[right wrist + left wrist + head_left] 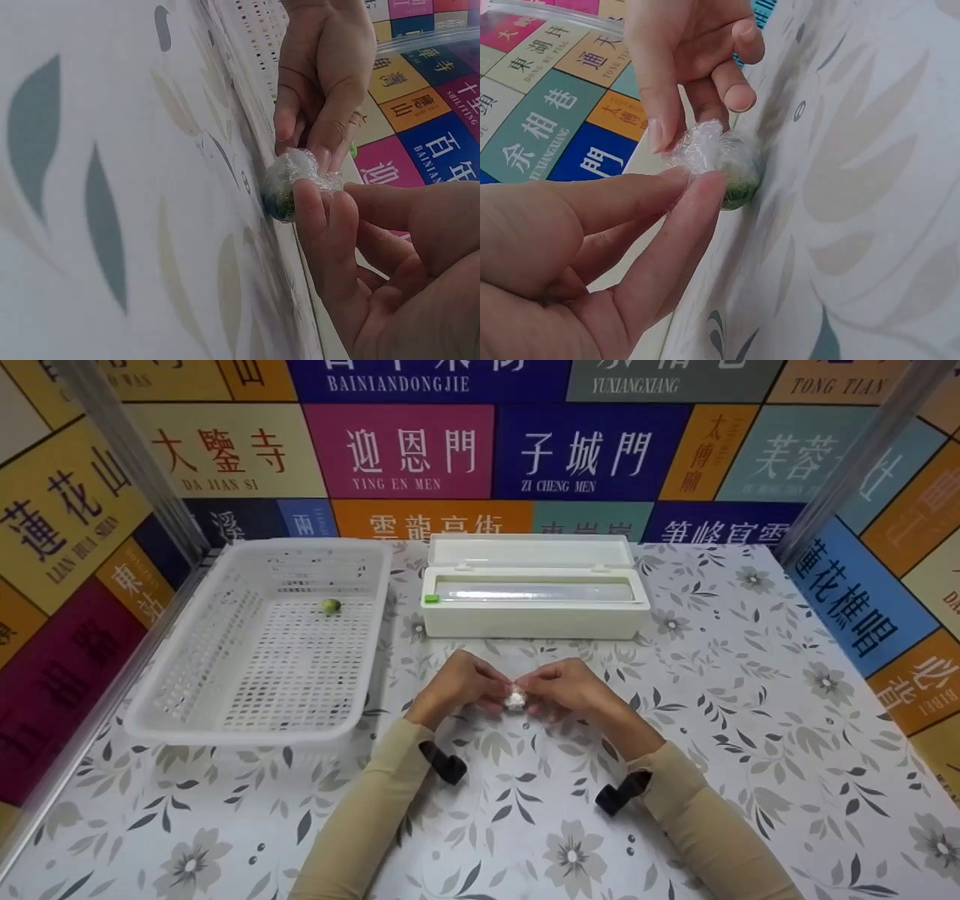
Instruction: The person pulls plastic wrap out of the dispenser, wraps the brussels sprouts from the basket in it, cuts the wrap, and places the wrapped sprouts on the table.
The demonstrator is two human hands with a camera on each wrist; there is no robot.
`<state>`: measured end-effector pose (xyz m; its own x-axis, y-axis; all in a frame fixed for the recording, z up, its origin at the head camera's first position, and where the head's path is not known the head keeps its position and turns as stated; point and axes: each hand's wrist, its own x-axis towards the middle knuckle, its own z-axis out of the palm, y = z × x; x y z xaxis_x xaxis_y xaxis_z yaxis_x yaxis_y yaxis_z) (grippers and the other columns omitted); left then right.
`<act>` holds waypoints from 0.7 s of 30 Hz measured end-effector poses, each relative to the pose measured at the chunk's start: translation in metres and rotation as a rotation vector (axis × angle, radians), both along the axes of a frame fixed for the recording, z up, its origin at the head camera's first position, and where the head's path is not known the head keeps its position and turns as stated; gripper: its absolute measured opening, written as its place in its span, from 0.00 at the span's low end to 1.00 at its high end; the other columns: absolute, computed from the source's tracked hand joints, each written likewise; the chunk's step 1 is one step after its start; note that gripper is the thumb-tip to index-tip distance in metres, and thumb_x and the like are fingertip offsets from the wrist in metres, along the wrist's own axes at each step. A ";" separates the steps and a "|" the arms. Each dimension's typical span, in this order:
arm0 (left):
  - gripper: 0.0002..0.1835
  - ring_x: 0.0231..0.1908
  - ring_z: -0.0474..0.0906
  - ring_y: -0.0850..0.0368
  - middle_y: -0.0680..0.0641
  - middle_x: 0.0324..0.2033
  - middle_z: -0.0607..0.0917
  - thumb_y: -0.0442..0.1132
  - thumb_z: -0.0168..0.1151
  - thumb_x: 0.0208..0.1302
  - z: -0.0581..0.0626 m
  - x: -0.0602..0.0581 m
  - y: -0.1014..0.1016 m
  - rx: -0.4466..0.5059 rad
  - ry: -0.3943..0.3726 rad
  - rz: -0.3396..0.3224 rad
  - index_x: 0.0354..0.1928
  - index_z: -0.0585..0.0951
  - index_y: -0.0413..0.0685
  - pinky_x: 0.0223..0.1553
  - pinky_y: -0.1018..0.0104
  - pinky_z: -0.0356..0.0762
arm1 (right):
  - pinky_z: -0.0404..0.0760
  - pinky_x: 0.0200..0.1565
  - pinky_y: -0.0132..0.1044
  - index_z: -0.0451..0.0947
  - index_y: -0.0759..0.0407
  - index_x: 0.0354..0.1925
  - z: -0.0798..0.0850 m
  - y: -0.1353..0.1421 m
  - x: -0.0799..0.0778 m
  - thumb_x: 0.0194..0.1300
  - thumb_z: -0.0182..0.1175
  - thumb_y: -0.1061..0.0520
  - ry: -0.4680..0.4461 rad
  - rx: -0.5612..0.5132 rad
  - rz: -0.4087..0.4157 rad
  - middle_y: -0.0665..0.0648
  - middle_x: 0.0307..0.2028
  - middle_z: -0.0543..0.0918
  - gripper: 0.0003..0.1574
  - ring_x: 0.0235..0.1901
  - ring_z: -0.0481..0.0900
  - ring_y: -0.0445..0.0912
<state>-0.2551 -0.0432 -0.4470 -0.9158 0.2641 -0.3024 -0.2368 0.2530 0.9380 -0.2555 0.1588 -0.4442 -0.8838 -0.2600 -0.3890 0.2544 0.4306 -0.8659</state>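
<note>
A small round green fruit (739, 187) wrapped in crumpled cling film (701, 146) is held low over the table, between both hands. In the head view it shows only as a shiny whitish bundle (515, 700). My left hand (466, 682) pinches the gathered film with thumb and fingertips. From the other side my right hand (571, 686) pinches the film too, its fingertips close against the fruit in the right wrist view. Fingers and film hide part of the fruit.
A white slotted plastic basket (251, 735) stands at the left with one small green fruit (331, 606) inside. Behind the hands sits a white cling film box (536, 622), its lid (529, 551) raised and a green slider (431, 598) at its left end. Printed panels surround the flower-patterned table.
</note>
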 end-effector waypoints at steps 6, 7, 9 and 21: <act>0.08 0.20 0.87 0.56 0.42 0.25 0.89 0.27 0.71 0.56 -0.004 -0.003 -0.001 0.072 -0.123 0.053 0.39 0.87 0.35 0.29 0.65 0.88 | 0.80 0.19 0.30 0.82 0.60 0.41 -0.004 -0.001 -0.001 0.63 0.69 0.55 -0.057 -0.044 -0.056 0.52 0.22 0.86 0.11 0.20 0.84 0.40; 0.08 0.20 0.87 0.56 0.43 0.25 0.89 0.27 0.72 0.56 -0.004 -0.003 -0.001 0.077 -0.132 0.058 0.39 0.87 0.35 0.30 0.65 0.88 | 0.80 0.19 0.30 0.81 0.60 0.39 -0.004 -0.002 -0.001 0.63 0.69 0.56 -0.052 -0.043 -0.065 0.52 0.21 0.86 0.10 0.19 0.83 0.40; 0.08 0.21 0.87 0.55 0.42 0.24 0.89 0.27 0.72 0.55 -0.003 -0.003 -0.001 0.074 -0.138 0.064 0.38 0.87 0.34 0.30 0.64 0.88 | 0.79 0.18 0.30 0.81 0.60 0.37 -0.005 -0.003 0.000 0.62 0.70 0.56 -0.036 -0.034 -0.081 0.52 0.20 0.85 0.09 0.18 0.81 0.40; 0.04 0.18 0.85 0.57 0.38 0.26 0.90 0.28 0.71 0.56 0.001 0.003 0.001 -0.078 0.020 0.068 0.33 0.87 0.34 0.25 0.65 0.87 | 0.78 0.17 0.28 0.83 0.64 0.41 -0.006 -0.009 0.005 0.64 0.69 0.56 0.004 -0.027 -0.122 0.53 0.23 0.87 0.12 0.19 0.85 0.40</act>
